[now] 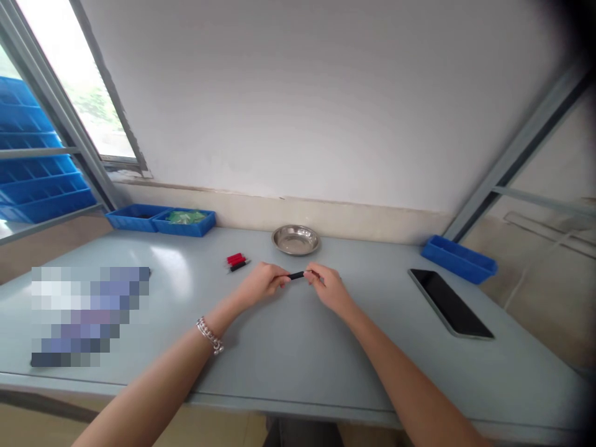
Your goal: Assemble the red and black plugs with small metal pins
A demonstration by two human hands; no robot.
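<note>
In front of the metal dish, both of my hands hold a slim black pen-like stick (297,275) level just above the table. My left hand (264,280) pinches its left end, and my right hand (326,284) closes on its right end. The fingers cover both tips, so its exact kind does not show. To the left of my left hand lie similar short sticks with thin tips, red ones (235,258) and a black one (238,266), side by side. The shallow round metal dish (296,251) stands near the wall beyond my hands.
Two blue bins (184,230) stand at the back left, one with green plastic packets (186,216). Another blue bin (459,261) and a dark-screened tablet or phone (451,304) are at right. A blurred-out item (88,316) lies left on the grey table (279,366).
</note>
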